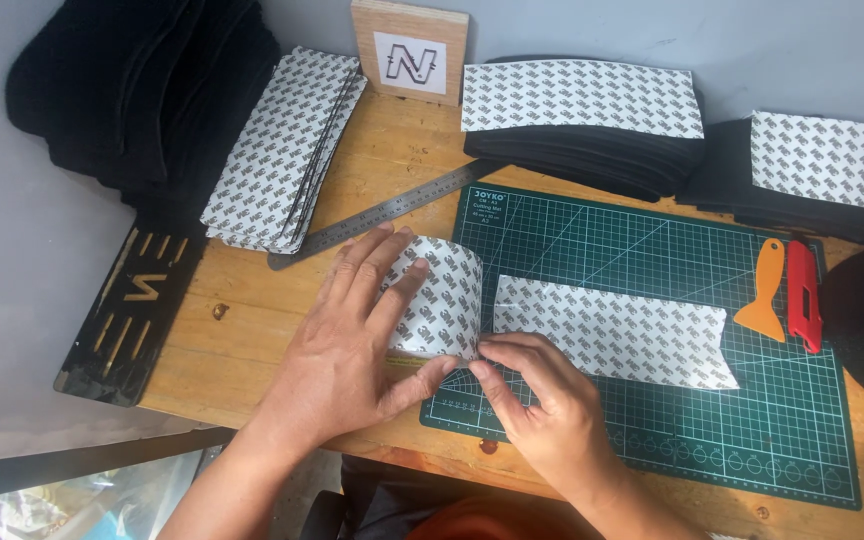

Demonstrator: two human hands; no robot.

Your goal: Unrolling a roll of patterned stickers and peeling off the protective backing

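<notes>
The left hand [352, 345] lies flat with fingers spread over a curled-up end of a patterned backing sheet [612, 335], thumb pressing near its lower edge, while the right hand [542, 400] pinches the same sheet's lower corner between thumb and forefinger. The sheet stretches rightward across a green cutting mat [752, 420] on the wooden worktop [252, 330]. A steel ruler [382, 213] lies slantwise just above the left hand. On the mat's right side rest an orange scraper [767, 292] and a red utility knife [804, 295], side by side. Stacks of similar patterned sheets [287, 145] and black foam pieces [592, 150] sit along the back.
</notes>
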